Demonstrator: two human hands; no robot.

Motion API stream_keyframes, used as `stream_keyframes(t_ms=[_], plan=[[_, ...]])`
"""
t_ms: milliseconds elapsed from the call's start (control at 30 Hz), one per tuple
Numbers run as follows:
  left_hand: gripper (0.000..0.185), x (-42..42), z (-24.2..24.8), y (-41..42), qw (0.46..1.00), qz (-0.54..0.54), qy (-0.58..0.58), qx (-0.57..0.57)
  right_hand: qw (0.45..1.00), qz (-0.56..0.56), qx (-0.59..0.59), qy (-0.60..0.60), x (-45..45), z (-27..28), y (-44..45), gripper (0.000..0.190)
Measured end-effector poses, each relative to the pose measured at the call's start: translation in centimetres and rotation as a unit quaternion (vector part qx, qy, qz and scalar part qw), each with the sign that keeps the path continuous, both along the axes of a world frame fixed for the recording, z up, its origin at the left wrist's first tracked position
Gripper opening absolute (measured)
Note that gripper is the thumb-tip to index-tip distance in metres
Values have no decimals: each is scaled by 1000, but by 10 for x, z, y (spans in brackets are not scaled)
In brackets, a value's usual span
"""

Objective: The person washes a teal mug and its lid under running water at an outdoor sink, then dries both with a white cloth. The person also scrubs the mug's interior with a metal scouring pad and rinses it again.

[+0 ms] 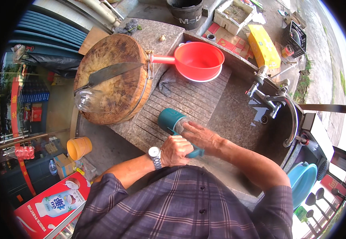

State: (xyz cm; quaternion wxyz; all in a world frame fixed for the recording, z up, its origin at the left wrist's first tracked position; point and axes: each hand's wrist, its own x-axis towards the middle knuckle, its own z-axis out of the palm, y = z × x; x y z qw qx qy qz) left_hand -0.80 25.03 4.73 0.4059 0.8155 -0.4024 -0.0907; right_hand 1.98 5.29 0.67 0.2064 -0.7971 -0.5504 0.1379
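Observation:
Over the ribbed stone drainboard [149, 128] lies a teal cylindrical container [168, 119] with a handle, tilted on its side. My left hand [176, 151], a metal watch on its wrist, is closed around the handle [195, 152]. My right hand [198, 134] reaches to the container's open end, against a greyish mesh-like scouring pad [181, 125]; whether its fingers grip the pad is hidden. A cleaver [110, 73] and a clear plastic piece [87, 101] rest on the round wooden chopping block [125, 98] to the left. Beyond my hands sits a red plastic dipper [199, 58].
A chrome faucet [289, 110] curves over the stone sink basin [235, 116] at right. A grey cloth [167, 82] lies near the dipper. Blue basins [303, 182] and hanging ladles [313, 198] are at lower right, a yellow bucket [78, 148] at lower left.

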Motion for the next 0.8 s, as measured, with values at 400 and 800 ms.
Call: stream_keyframes(t_ms=[400,800], plan=[[30,-2,-1,1,999,38,5,-34,950,-96,54,293,-4,14,-10,64],[30,-3,-10,6,999,12,-25,-30,991,-78,-25,105,-14,-17,9,53]])
